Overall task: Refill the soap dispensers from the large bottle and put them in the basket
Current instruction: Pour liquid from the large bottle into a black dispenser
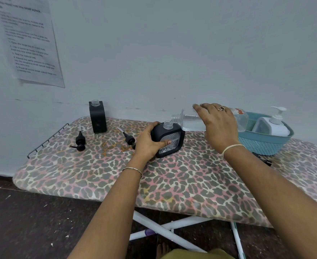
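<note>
1. We look down on an ironing board (172,184) with a leopard-print cover, standing against a pale wall.
2. The left hand (148,141) grips a black dispenser (172,141) near the middle of the board. The fingers curl round its left side and the thumb lies across its clear, patterned front. The dispenser leans slightly and its neck is open.
3. The right hand (217,124) holds the large bottle (189,122) from above, fingers curved over its top. The bottle lies almost level, with clear liquid along its lower side. Its open mouth is just above and beside the dispenser's neck. We cannot tell whether liquid is flowing.
4. A second black dispenser (97,116) stands upright by the wall at the left, also without a pump.
5. Two black pump heads (80,142) lie on the board, one near that dispenser and one (129,140) just left of the left hand.
6. At the right, a blue basket (266,144) holds a white dispenser (273,126) with its pump on.
7. A printed sheet of paper (28,43) hangs on the wall at upper left.
</note>
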